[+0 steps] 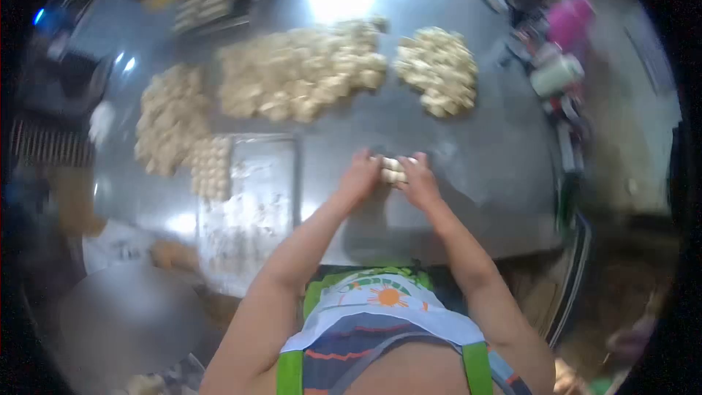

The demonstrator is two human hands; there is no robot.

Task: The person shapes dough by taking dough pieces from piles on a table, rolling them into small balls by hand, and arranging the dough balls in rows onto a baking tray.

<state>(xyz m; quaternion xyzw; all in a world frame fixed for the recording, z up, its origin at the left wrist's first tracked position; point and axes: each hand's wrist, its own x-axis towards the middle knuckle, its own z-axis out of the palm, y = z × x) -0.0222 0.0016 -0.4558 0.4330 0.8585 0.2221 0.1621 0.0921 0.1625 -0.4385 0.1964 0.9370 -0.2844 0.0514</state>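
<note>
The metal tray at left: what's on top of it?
The metal tray holds rows of pale dough pieces in its far left part; the rest looks bare but smudged. Metal under the pieces is hidden, and the left forearm seems to cover its near right corner.

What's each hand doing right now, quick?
Left hand: curled, holding the left end of a small group of pale dough pieces.
Right hand: curled too, holding the right end of that group.

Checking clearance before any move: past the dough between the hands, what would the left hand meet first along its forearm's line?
The left hand would probably meet the rightmost dough pile, across the metal table; depth is unclear.
</note>
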